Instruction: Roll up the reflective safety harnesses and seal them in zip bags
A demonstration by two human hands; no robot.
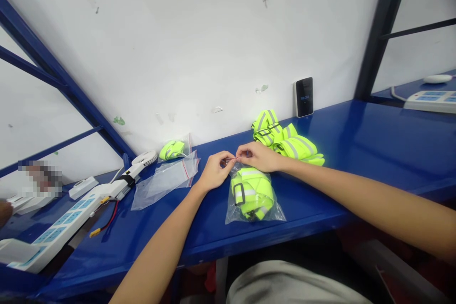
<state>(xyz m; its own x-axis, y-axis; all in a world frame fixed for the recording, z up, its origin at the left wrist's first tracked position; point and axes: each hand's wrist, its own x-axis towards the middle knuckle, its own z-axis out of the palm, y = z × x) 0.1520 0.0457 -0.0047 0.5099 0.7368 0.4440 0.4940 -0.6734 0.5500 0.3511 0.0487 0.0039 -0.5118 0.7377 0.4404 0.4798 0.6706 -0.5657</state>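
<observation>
A clear zip bag (278, 213) lies on the blue table near its front edge, with a folded neon-yellow reflective strap (254, 190) inside; a black buckle shows through the plastic. At the bag's far end, my left hand (216, 169) pinches the red-lined seal between thumb and fingers. My right hand (259, 156) pinches the same seal just to the right, its fingertips close to the left ones. Behind my right hand rest more folded reflective straps (295, 145), grey-striped and unbagged.
Flat empty zip bags (166, 178) and a bagged strap (173, 149) lie to the left. Beyond them are a white fan (145, 157), a power strip (59, 230) and a cable with yellow connectors (107, 223). A black-screened device (304, 97) leans against the wall.
</observation>
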